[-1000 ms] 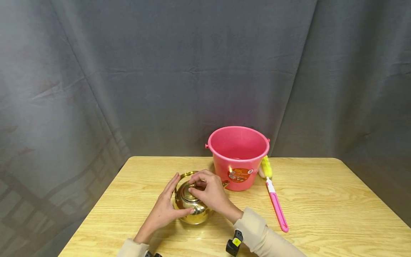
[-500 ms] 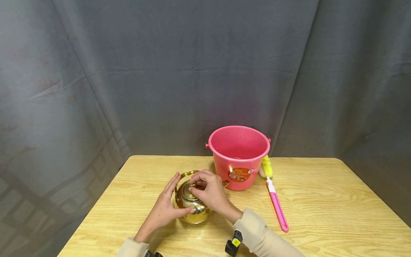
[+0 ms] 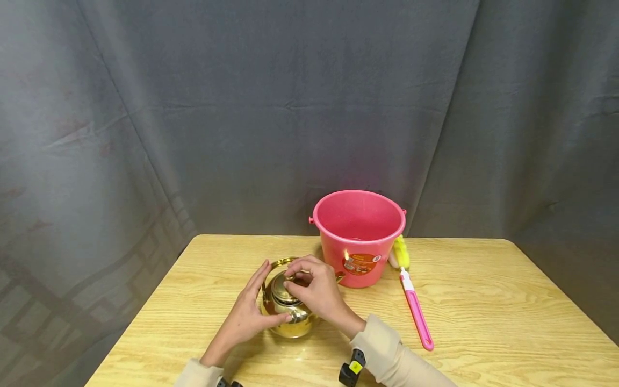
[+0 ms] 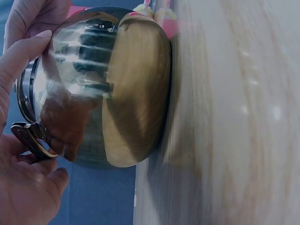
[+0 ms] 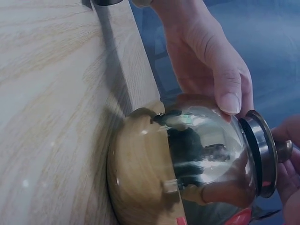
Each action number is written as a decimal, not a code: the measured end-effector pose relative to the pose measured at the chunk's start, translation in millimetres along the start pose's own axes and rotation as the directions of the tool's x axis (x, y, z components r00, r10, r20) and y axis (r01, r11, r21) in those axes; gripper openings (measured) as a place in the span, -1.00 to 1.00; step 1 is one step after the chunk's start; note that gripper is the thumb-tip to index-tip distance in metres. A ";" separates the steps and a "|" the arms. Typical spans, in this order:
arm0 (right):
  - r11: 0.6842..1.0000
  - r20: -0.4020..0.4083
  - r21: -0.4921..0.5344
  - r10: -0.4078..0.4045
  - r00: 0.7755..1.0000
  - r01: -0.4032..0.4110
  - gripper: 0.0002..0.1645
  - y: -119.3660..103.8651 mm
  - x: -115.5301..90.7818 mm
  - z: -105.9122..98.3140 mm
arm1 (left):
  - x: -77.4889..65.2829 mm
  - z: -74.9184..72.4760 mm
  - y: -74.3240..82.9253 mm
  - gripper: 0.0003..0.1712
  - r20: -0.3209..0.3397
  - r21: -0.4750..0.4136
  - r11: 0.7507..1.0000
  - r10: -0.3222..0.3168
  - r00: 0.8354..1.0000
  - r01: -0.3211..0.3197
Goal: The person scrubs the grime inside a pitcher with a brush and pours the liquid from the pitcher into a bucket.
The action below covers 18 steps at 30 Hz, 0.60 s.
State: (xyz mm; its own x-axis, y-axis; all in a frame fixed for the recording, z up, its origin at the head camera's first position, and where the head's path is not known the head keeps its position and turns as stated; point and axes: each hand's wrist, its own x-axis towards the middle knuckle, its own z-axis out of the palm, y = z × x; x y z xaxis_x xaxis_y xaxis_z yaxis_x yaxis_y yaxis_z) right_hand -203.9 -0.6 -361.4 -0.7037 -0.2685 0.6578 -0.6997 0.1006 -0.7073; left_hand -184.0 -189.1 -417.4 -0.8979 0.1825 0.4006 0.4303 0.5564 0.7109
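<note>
A shiny brass kettle (image 3: 296,325) with a hoop handle (image 3: 282,262) stands on the wooden table. My left hand (image 3: 247,316) holds it from the left, thumb on the near side of its body and fingers by the handle's base. My right hand (image 3: 320,289) pinches the knob (image 5: 283,151) of the lid (image 5: 263,157). In the right wrist view the lid sits tilted, a dark gap showing between its rim and the kettle's body. The spout (image 3: 340,277) points right, partly hidden behind my right hand.
Close behind the kettle's spout stands a pink bucket (image 3: 329,236) with an orange label. Right of it lies a brush (image 3: 417,317) with a pink handle and yellow head, its head against the bucket. A grey curtain (image 3: 300,118) hangs behind the table (image 3: 483,312).
The lid has risen slightly at the kettle's mouth, and a dark gap now shows under its near edge. Both hands keep nearly the same place.
</note>
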 end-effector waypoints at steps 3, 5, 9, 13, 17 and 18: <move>1.000 -0.003 0.005 -0.015 1.000 0.015 -0.79 14.3 -0.5 2.4 | 0.2 0.0 0.6 0.31 0.000 -0.006 1.000 -0.002 1.000 0.002; 1.000 -0.005 0.003 -0.028 1.000 0.028 -0.78 23.1 -1.0 3.8 | 0.3 -0.3 1.2 0.32 0.003 -0.006 1.000 -0.007 1.000 0.007; 0.999 0.003 0.000 -0.033 0.999 0.033 -0.77 30.2 -1.5 3.3 | 0.4 -0.5 1.4 0.31 0.006 -0.004 1.000 -0.010 1.000 0.010; 1.000 0.014 0.003 -0.023 1.000 0.023 -0.77 30.1 -1.8 0.8 | 0.3 -0.3 1.4 0.32 0.005 -0.002 1.000 -0.012 1.000 0.012; 1.000 0.018 0.000 -0.022 1.000 0.022 -0.79 26.3 -1.8 -1.9 | 0.0 -0.2 1.4 0.33 0.002 -0.007 1.000 -0.017 1.000 0.017; 1.000 0.018 0.000 -0.018 1.000 0.018 -0.79 25.0 -1.7 -2.8 | 0.0 -0.3 1.4 0.33 0.002 -0.008 1.000 -0.018 1.000 0.018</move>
State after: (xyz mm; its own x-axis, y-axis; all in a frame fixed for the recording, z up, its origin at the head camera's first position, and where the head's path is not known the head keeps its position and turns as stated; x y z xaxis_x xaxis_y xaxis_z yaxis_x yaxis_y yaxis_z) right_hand -220.5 5.1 -379.6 -0.6888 -0.2878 0.6654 -0.7120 0.0956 -0.6957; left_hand -183.3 -188.5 -416.3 -0.9058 0.1740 0.3863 0.4144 0.5533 0.7226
